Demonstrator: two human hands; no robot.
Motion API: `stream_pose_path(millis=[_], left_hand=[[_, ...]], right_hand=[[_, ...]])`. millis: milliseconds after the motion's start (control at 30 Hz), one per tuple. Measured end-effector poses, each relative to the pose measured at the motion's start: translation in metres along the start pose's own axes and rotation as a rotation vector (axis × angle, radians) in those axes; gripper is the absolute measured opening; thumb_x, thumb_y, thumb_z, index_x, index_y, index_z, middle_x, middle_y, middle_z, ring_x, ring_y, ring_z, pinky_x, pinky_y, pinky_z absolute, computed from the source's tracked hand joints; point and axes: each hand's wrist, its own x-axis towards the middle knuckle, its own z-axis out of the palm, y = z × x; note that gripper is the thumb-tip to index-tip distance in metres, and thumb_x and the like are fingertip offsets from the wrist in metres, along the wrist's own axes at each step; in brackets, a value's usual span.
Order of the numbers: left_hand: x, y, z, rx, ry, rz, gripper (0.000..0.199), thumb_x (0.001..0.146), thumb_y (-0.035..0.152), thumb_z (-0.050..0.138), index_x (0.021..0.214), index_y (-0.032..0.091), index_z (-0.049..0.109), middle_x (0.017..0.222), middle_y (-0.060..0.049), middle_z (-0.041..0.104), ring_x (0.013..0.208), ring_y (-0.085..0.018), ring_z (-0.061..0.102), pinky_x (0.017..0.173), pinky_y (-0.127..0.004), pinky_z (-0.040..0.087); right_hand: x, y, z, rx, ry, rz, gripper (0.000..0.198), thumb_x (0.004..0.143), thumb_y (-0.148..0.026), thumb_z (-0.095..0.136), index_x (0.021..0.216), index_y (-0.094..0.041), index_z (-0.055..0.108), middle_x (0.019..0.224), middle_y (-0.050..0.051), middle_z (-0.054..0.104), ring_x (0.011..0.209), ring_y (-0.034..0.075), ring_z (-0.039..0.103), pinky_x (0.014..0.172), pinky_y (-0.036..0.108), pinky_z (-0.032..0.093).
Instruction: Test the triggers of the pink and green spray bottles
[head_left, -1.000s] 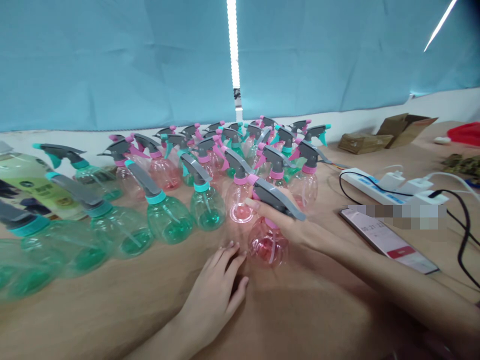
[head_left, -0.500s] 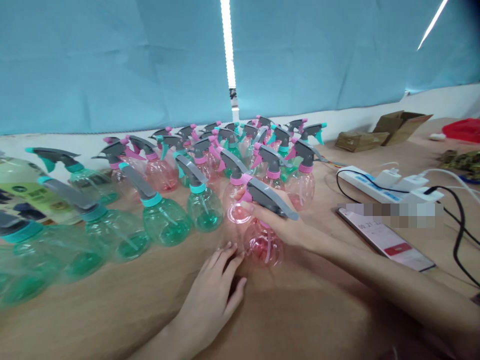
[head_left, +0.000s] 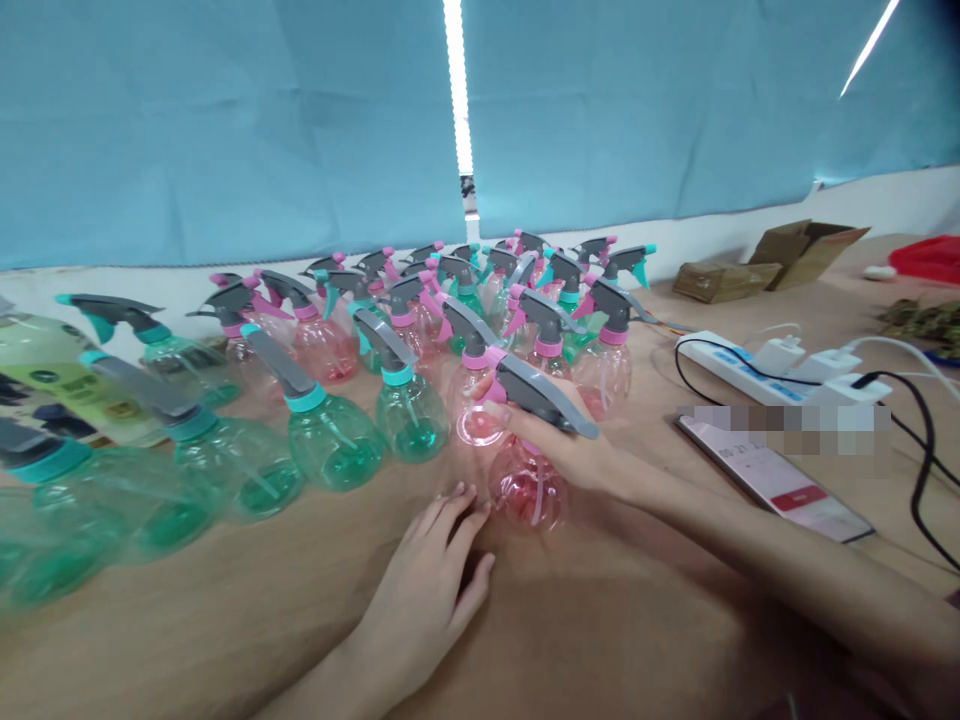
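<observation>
A pink spray bottle (head_left: 529,490) with a grey and pink trigger head stands upright on the table, close in front of me. My right hand (head_left: 559,435) is wrapped round its neck, just under the head, with the thumb and fingertips showing on the left side. Just left of that bottle's base, my left hand (head_left: 431,575) lies on the tabletop with its fingers stretched out and holds nothing. Green spray bottles (head_left: 334,445) form a row to the left. Behind the held bottle, several more pink and green spray bottles (head_left: 405,320) crowd together.
On the right lie a phone (head_left: 776,480) with a lit screen and a white power strip (head_left: 731,365) with plugs and cables. Cardboard boxes (head_left: 799,255) and a red item (head_left: 926,258) sit farther back. A large labelled jug (head_left: 67,380) stands at left. Blue sheeting (head_left: 300,120) covers the wall.
My hands and the held spray bottle have kept nearly the same place. The whole view has shifted very slightly.
</observation>
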Motion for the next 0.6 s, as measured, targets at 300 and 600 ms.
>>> stream_pose_path(millis=[300,600], left_hand=[[0.001,-0.001,0.002,0.02,0.008,0.003,0.034,0.096,0.024,0.044,0.128,0.015,0.052,0.135,-0.014,0.055,0.128,-0.029,0.049,0.104,-0.049,0.043],[0.0,-0.001,0.001,0.009,0.015,0.004,0.032,0.096,0.025,0.044,0.126,0.016,0.053,0.135,-0.014,0.055,0.127,-0.03,0.049,0.102,-0.05,0.044]], right_hand=[[0.002,-0.007,-0.002,0.003,-0.018,-0.056,0.024,0.09,-0.026,0.057,0.071,-0.021,0.044,0.066,-0.007,0.041,0.058,0.009,0.036,0.054,0.025,0.03],[0.003,-0.012,-0.001,-0.012,-0.025,-0.041,0.032,0.089,-0.027,0.059,0.066,-0.022,0.037,0.062,-0.008,0.033,0.056,0.009,0.029,0.054,0.026,0.028]])
